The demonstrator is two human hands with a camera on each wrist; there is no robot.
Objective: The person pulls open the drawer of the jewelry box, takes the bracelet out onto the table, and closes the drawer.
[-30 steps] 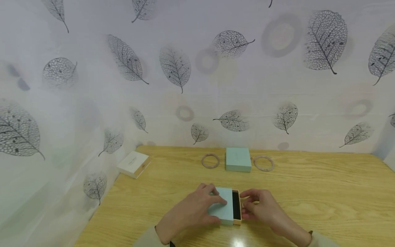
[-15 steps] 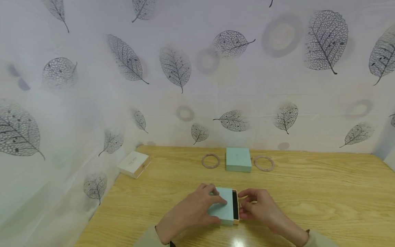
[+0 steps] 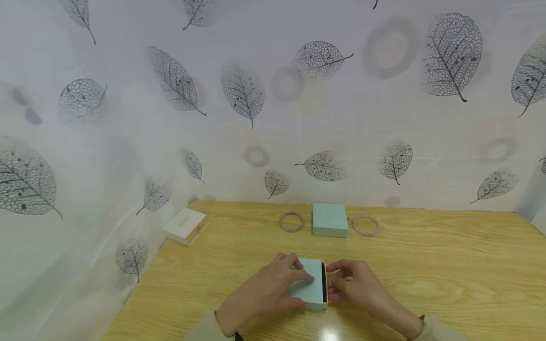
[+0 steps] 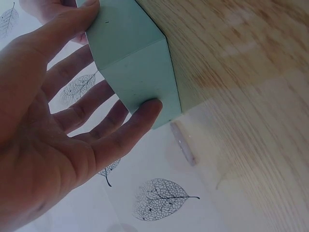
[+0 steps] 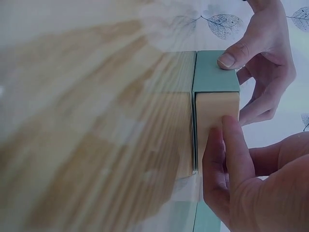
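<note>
A pale blue drawer-style box [image 3: 313, 294] lies on the table in front of me. My left hand [image 3: 273, 289] grips its sleeve, fingers spread over the top and far side, with the thumb [image 5: 227, 60] against the near side. From the sleeve's right end pokes the cream-edged inner drawer [image 3: 324, 282], only a narrow strip of its dark interior showing. My right hand [image 3: 362, 286] is at that end, and in the right wrist view its fingertips press on the drawer's plain cream face [image 5: 215, 108]. The left wrist view has the sleeve's blue side and closed end.
Behind stands a second pale blue box [image 3: 330, 220], between two pinkish bangles, the left bangle [image 3: 291, 231] and the right bangle [image 3: 365, 235]. A white box [image 3: 185, 225] sits at the table's left edge. A leaf-patterned curtain [image 3: 358, 113] borders the wooden table [image 3: 448, 265].
The drawer has slid left into the sleeve, its exposed strip getting narrower. My right hand has moved left with it, while my left hand has stayed in place on the sleeve.
</note>
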